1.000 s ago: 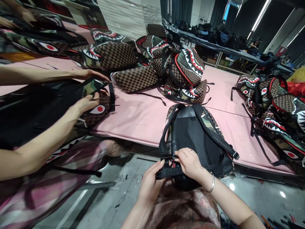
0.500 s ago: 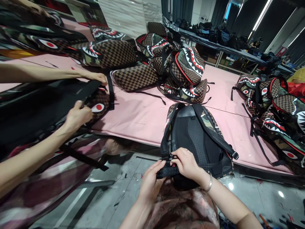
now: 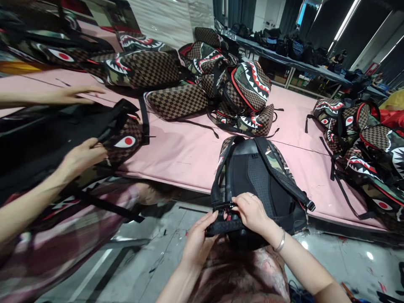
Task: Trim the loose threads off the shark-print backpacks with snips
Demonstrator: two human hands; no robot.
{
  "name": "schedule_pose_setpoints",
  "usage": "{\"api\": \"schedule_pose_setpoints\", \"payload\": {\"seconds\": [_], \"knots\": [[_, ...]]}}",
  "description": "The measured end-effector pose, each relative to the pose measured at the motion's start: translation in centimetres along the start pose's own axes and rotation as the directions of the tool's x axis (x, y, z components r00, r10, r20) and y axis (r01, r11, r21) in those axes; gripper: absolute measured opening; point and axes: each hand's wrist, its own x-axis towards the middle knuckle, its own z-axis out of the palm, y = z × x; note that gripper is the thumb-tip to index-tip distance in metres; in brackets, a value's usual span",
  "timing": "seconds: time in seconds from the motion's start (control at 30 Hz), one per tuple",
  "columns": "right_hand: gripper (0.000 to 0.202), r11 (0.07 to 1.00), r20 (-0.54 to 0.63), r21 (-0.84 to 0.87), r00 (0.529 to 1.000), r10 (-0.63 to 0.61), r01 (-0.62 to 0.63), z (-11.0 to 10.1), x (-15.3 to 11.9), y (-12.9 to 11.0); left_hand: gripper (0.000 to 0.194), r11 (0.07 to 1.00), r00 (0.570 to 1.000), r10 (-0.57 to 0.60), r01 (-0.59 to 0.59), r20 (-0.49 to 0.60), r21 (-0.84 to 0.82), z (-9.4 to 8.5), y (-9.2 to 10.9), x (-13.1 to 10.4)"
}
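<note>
The grip of the right hand is nearly closed, and its fingertips pinch a small black part at the near corner of the backpack. The grip of the left hand is bent around a black band, with the thumb on top. The backpack lies on the pink counter, straps upward, and its near end reaches past the edge. Beyond it are piled patterned bags. At the left, a co-worker's hand touches another bag.
</note>
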Motion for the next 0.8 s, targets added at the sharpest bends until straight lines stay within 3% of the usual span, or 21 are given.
{"api": "schedule_pose_setpoints", "payload": {"seconds": [0.33, 0.43, 0.5, 0.57, 0.67, 0.73, 0.8], "knots": [[0.023, 0.994, 0.019, -0.102, 0.999, -0.037, 0.039, 0.2, 0.6, -0.7, 0.017, 0.999, 1.0, 0.003, -0.002, -0.026, 0.033, -0.1, -0.2, -0.2], [0.021, 0.999, -0.018, 0.041, 1.0, 0.0, 0.001, 0.2, 0.5, -0.9, 0.021, 0.999, 0.999, 0.031, -0.029, -0.041, 0.041, -0.1, -0.1, -0.5], [0.018, 0.971, -0.056, 0.217, 0.991, 0.118, -0.103, 0.0, 0.7, -1.2, 0.026, 0.997, 0.997, 0.061, -0.058, -0.05, 0.047, 0.0, -0.1, -0.8], [0.014, 0.881, -0.033, 0.389, 0.952, 0.306, -0.27, -0.1, 1.3, -1.7, 0.033, 0.99, 0.991, 0.119, -0.114, -0.056, 0.087, 0.0, -0.4, -1.2], [0.035, 0.715, 0.113, 0.467, 0.837, 0.536, -0.521, 0.4, 2.3, -2.6, 0.045, 0.962, 0.979, 0.198, -0.184, -0.051, 0.201, -0.3, -1.7, -1.8], [0.034, 0.65, 0.216, 0.427, 0.768, 0.602, -0.629, 1.2, 2.9, -3.0, 0.056, 0.949, 0.977, 0.209, -0.192, -0.043, 0.249, -0.8, -3.2, -1.9], [0.018, 0.592, 0.285, 0.467, 0.746, 0.603, -0.657, 2.2, 3.2, -3.3, 0.062, 0.943, 0.983, 0.177, -0.156, -0.048, 0.295, -1.6, -4.6, -2.0]]}}
